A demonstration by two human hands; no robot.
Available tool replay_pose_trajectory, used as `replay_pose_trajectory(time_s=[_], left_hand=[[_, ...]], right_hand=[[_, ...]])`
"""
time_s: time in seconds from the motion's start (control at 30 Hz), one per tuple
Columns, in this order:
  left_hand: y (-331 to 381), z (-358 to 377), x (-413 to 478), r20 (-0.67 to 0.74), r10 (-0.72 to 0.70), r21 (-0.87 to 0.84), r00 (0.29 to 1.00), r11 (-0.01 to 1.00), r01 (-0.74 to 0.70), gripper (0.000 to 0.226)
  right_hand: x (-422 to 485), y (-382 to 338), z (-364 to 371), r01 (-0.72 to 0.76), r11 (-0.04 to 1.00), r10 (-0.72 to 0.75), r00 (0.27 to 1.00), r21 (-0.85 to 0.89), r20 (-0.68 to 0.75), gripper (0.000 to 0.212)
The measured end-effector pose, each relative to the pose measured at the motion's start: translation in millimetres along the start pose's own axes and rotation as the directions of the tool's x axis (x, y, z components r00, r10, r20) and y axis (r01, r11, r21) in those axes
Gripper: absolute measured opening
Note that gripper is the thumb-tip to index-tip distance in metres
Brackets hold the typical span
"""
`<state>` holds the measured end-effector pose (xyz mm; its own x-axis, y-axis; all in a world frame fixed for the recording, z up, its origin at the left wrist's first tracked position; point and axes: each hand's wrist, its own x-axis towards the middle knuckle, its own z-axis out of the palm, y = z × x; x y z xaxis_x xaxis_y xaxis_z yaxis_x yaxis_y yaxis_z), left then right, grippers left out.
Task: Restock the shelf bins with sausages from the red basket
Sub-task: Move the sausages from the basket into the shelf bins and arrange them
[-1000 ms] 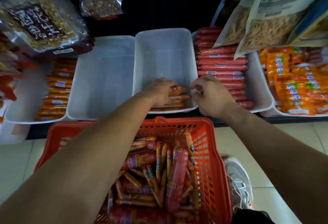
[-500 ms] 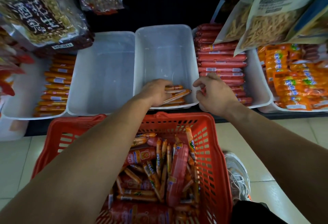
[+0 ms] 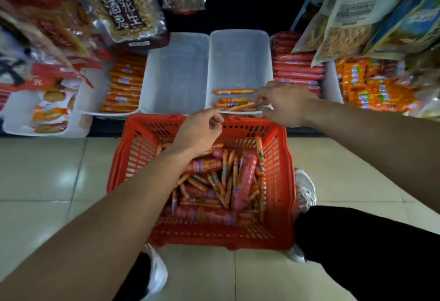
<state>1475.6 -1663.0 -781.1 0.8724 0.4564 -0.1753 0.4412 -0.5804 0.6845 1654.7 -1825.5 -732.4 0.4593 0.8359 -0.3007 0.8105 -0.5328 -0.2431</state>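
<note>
Seen from the head, looking down: two bare forearms reach toward low shelf bins. The right grip [image 3: 283, 102] pinches the near end of a thin orange sausage [image 3: 240, 107]. It lies slantwise on a few others at the front of a clear bin [image 3: 238, 62]. The left grip [image 3: 200, 131] is released, its fingers loosely curled round nothing. It hovers below and left of the right grip, over the far rim of the red basket [image 3: 283, 181]. Beneath the left grip lies a heap of sausages [image 3: 221, 181], thin orange and thick red mixed.

The step appears to be laying this sausage into its row. Done well, the right grip would turn it crosswise, parallel to the straight one [image 3: 234, 91] lying just beyond the fingertips. It would let go only once the sausage rests flat. The left grip is well placed to dip straight down for more thin orange ones. The thick red ones likely belong in the red-filled bin [image 3: 297, 71] beyond the right grip.
</note>
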Motion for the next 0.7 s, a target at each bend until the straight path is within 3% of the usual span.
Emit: replay_pose_trajectory(time_s=[0.1,0.2,0.27,0.33,0.47,0.6,0.7], left_hand=[[-23.9,9.1,-40.4,0.087,-0.152,0.04,0.985,0.988,0.149,0.009],[-61.5,32.9,-70.5,0.285,-0.285,0.144,0.915,0.957,0.253,0.011],[-86.7,50.3,-86.3,0.334,-0.362,0.192,0.87,0.93,0.313,0.012],[-110.5,63.1,-95.9,0.304,-0.423,0.233,0.854,0.902,0.364,0.024],[-154.0,81.1,-101.0,0.195,-0.504,0.424,0.841,0.817,0.391,0.08],[-154.9,86.3,-95.9,0.098,-0.559,0.405,0.824,0.778,0.48,0.069],[-151.5,90.1,-89.7,0.091,-0.558,0.408,0.825,0.776,0.481,0.069]], right_hand=[[-12.9,-29.3,35.1,-0.025,0.999,0.023,0.998,0.039,0.05,0.04],[-20.5,-55.1,100.8,-0.068,0.989,0.043,0.982,0.133,0.184,0.039],[-20.8,-69.4,148.6,-0.124,0.974,0.071,0.962,0.19,0.262,0.044],[-17.8,-82.0,190.6,-0.205,0.951,0.119,0.934,0.231,0.337,0.057],[0.5,-109.4,247.1,-0.394,0.871,0.272,0.884,0.293,0.38,0.087],[22.3,-140.9,273.0,-0.562,0.779,0.456,0.813,0.278,0.362,0.087],[25.8,-151.6,288.6,-0.611,0.772,0.559,0.784,0.178,0.268,0.081]])
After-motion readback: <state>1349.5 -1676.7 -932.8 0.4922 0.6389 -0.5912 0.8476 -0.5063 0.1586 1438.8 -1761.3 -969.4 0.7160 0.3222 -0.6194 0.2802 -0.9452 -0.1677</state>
